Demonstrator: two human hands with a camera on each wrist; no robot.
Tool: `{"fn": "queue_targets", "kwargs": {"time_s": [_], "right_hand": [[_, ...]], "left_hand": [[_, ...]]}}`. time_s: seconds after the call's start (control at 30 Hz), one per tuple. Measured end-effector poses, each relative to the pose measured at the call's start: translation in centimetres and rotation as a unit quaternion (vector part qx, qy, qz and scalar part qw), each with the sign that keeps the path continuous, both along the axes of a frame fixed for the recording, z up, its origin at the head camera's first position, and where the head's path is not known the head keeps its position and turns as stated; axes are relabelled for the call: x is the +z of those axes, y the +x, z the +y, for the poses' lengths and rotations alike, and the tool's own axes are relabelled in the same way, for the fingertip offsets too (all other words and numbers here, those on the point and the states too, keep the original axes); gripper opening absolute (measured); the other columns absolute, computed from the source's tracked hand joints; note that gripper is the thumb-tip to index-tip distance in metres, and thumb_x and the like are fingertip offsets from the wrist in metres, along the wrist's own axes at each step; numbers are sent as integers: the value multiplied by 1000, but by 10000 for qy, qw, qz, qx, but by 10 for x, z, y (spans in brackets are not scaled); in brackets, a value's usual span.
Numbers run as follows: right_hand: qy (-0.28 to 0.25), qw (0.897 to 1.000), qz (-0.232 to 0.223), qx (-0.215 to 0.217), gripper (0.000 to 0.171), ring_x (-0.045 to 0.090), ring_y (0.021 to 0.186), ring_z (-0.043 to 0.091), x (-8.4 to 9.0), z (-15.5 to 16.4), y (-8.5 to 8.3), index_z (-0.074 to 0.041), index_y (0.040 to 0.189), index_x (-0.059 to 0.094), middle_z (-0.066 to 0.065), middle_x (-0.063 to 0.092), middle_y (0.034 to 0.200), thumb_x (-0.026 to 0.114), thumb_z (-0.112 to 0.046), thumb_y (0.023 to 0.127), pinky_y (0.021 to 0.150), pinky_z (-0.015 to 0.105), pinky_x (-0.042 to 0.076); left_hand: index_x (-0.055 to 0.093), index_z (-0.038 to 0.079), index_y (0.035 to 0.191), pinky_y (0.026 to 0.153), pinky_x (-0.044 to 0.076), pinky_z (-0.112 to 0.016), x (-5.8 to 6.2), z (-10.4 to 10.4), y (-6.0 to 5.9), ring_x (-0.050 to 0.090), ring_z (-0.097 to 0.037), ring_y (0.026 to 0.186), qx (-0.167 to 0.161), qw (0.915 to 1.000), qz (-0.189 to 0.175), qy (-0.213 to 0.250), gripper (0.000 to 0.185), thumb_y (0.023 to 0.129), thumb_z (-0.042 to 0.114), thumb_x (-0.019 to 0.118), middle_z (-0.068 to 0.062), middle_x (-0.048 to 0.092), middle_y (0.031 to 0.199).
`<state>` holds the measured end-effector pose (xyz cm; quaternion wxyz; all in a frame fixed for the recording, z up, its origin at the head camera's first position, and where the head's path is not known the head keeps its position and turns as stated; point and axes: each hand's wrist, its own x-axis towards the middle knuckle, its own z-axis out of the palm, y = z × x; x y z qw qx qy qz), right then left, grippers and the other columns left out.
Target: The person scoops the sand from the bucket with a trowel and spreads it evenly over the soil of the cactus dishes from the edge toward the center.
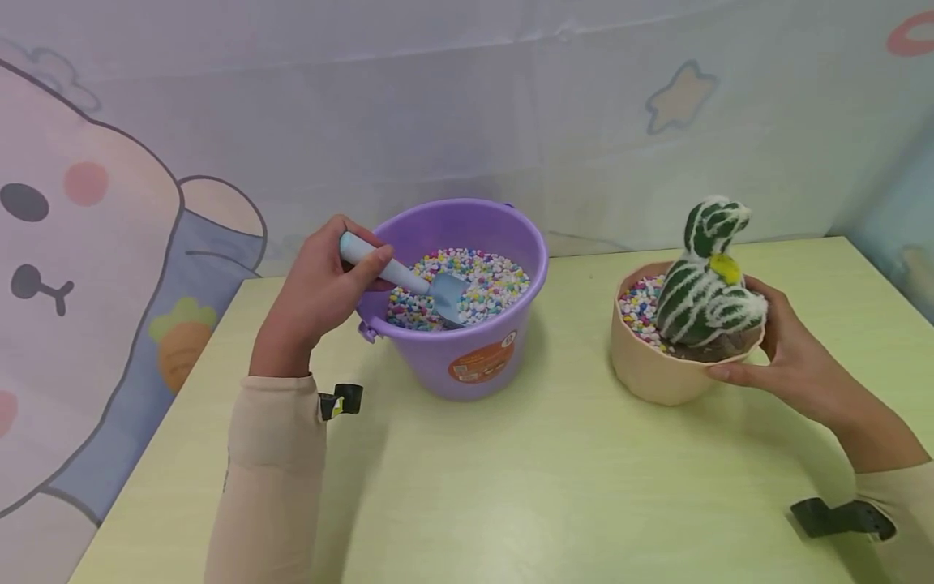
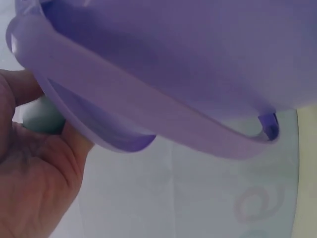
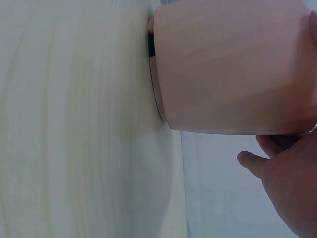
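Blue scoop [image 1: 409, 280] dips into pebble-filled purple bucket [image 1: 467, 357]; beige cactus pot [image 1: 657, 377] seemingly upright.

A bucket [image 1: 467, 308] is set on the table [image 1: 511, 487], a bit left of the middle and toward the back edge. It's filled with pebbles [image 1: 481, 276], and a small scoop [image 1: 409, 280] is poked into them from the left side, held by the left hand [image 1: 321, 292], which is kept just beside the bucket's left rim. A pot [image 1: 657, 365] is placed to the right of the bucket, well apart from it. A toy cactus [image 1: 708, 284] is stood inside the pot (more pebbles are piled in on its left side). The pot's right side is gripped by the right hand [image 1: 788, 357]. A printed backdrop [image 1: 438, 105] is hung behind the table.
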<state>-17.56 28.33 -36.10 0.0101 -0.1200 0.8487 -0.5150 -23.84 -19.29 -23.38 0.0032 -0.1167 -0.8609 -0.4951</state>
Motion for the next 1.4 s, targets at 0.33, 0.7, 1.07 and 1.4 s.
{"fn": "queue_targets", "kwargs": {"time_s": [0.33,0.7,1.07,1.4], "right_hand": [[-93,9999,38,48,108,10,139,51,2,-3,2,-16,156,-5,28,8,154,73,5,84,107,75,2],[43,10000,6,-23,109,8,139,53,6,-5,4,-15,156,-6,29,6,154,74,3,84,105,77,3],[-65,10000,52,7,108,9,141,44,2,-4,4,-19,156,-4,28,8,153,73,7,84,107,75,0],[-65,9999,115,23,109,6,141,47,3,-5,3,-17,156,-4,28,6,154,74,5,83,107,75,-1]], "left_hand": [[44,-4,112,81,60,-32,1,7,-1,73,-26,84,406,9990,-187,-89,35,101,26,58,-19,59,109],[48,-8,104,79,60,-36,-3,0,-2,72,-28,86,-512,9928,137,1074,15,98,0,59,-27,60,106],[52,-4,98,85,58,-43,-10,-10,-7,69,-33,96,-1330,9716,71,1954,5,99,-1,56,-25,68,104],[47,-8,104,78,60,-39,-4,-6,-8,71,-29,88,-451,9678,-539,2417,18,102,9,54,-22,70,96]]}}
